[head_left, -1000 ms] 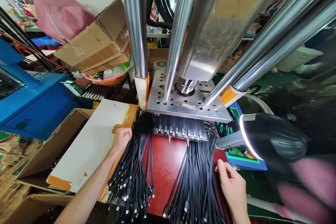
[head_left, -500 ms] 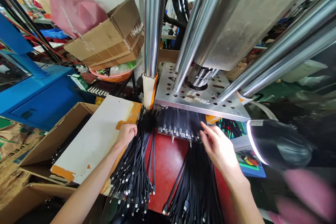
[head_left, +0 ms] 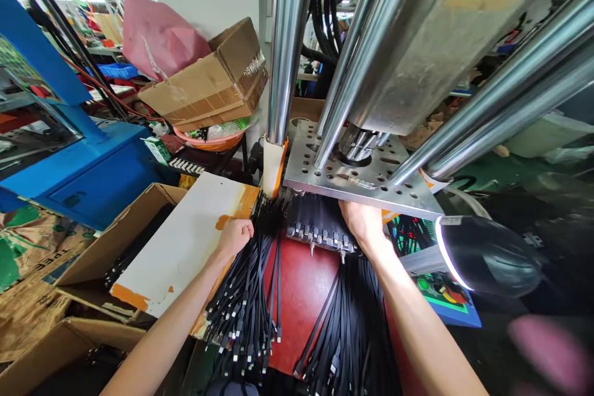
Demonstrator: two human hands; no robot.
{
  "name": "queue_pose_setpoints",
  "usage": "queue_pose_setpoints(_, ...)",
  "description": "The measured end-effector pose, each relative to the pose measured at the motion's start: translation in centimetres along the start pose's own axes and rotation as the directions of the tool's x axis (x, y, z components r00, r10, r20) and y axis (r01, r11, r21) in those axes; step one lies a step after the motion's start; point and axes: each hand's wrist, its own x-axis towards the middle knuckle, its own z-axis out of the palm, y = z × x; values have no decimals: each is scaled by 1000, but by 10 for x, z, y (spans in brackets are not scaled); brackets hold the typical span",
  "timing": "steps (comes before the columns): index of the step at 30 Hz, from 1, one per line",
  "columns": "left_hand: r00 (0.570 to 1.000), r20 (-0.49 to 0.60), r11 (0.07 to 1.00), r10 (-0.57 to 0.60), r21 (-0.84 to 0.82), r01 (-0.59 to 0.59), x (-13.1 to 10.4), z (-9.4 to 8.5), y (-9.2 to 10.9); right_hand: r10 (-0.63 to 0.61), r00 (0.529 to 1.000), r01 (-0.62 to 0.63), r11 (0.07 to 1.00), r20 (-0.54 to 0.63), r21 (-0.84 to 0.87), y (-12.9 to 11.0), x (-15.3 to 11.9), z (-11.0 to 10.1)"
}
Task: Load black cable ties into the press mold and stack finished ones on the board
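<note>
My left hand point(head_left: 236, 236) rests with curled fingers at the edge of a white board, beside a bundle of black cables point(head_left: 245, 297) with metal plug ends. Whatever it may hold is hidden. My right hand point(head_left: 364, 223) reaches beneath the perforated metal plate point(head_left: 301, 167) of a press, over the right part of a black fixture point(head_left: 315, 213). Its fingers are out of sight under the plate. Along the fixture's front edge sits a row of metal connectors point(head_left: 320, 236). A second bundle of black cables point(head_left: 348, 328) hangs down over a red surface point(head_left: 301, 278).
The white board point(head_left: 185, 235) lies across a cardboard box point(head_left: 93, 260) at left. Steel columns point(head_left: 285, 49) rise around the plate. A lamp with a black head point(head_left: 492, 257) juts in from the right, above a blue control box point(head_left: 457, 315). A blue machine point(head_left: 102, 173) stands far left.
My right hand has moved from the fixture's right front corner further in, beneath the plate. My left hand stays curled by the cables. The view has shifted slightly.
</note>
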Motion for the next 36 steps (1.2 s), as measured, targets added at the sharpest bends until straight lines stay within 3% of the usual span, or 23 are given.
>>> queue_pose_setpoints(4,999,-35,996,-3,-93,0,-1,-1,8,-61,992,54,997,-108,-62,-23,-62,-49)
queue_pose_setpoints(8,997,-46,971,67,-228,-76,-22,-16,56,-108,913,78,993,-392,-92,-59,-117,-126)
queue_pose_setpoints(10,975,78,928,209,-330,-173,-41,-30,91,-37,913,44,999,-406,9,-76,-131,-161)
queue_pose_setpoints(12,883,318,877,346,-444,-184,-64,-38,121,-7,952,54,988,-307,145,-86,-139,-184)
queue_pose_setpoints(15,603,632,766,488,-641,52,-101,-26,147,-73,990,105,949,-117,298,-93,-150,-192)
queue_pose_setpoints(16,512,669,698,539,-695,172,-115,-14,150,-82,994,101,937,-70,333,-95,-155,-190)
queue_pose_setpoints(17,456,669,609,587,-736,296,-130,0,151,-77,997,82,928,-30,363,-96,-161,-187)
queue_pose_setpoints(18,434,648,497,626,-760,419,-145,14,152,-65,998,57,920,8,389,-98,-167,-183)
queue_pose_setpoints(20,469,635,297,614,-736,608,-174,42,154,-36,996,0,903,76,430,-103,-180,-175)
queue_pose_setpoints(21,494,664,246,562,-704,666,-187,52,155,-28,994,-23,896,109,444,-105,-185,-172)
queue_pose_setpoints(22,503,712,243,490,-666,705,-198,60,156,-27,991,-37,891,135,452,-106,-190,-169)
queue_pose_setpoints(24,480,821,362,310,-569,739,-215,67,158,-7,993,-43,908,120,416,-100,-198,-165)
queue_pose_setpoints(26,438,883,524,167,-456,719,-223,66,157,129,986,-104,970,-102,218,-80,-208,-163)
queue_pose_setpoints(27,410,901,585,143,-410,699,-224,64,156,210,932,-194,977,-294,84,-65,-215,-162)
queue_pose_setpoints(28,379,915,626,139,-378,682,-224,62,155,275,820,-326,945,-502,-14,-47,-225,-161)
queue_pose_setpoints(29,344,925,642,160,-363,675,-224,60,153,319,679,-460,887,-661,-44,-27,-239,-160)
queue_pose_setpoints(30,307,931,641,198,-360,678,-224,57,152,389,550,-559,829,-739,19,-8,-256,-158)
queue_pose_setpoints(31,280,930,632,238,-367,682,-223,55,150,497,446,-626,768,-744,138,9,-277,-156)
queue_pose_setpoints(32,268,924,620,274,-382,685,-223,53,148,623,397,-688,688,-675,230,23,-301,-152)
queue_pose_setpoints(33,266,913,607,308,-404,684,-223,52,146,752,389,-761,588,-533,275,33,-327,-148)
queue_pose_setpoints(35,278,892,598,357,-446,665,-223,47,143,911,348,-904,389,-222,176,36,-378,-140)
queue_pose_setpoints(36,276,888,606,369,-455,653,-222,45,143,940,310,-936,328,-139,130,29,-400,-136)
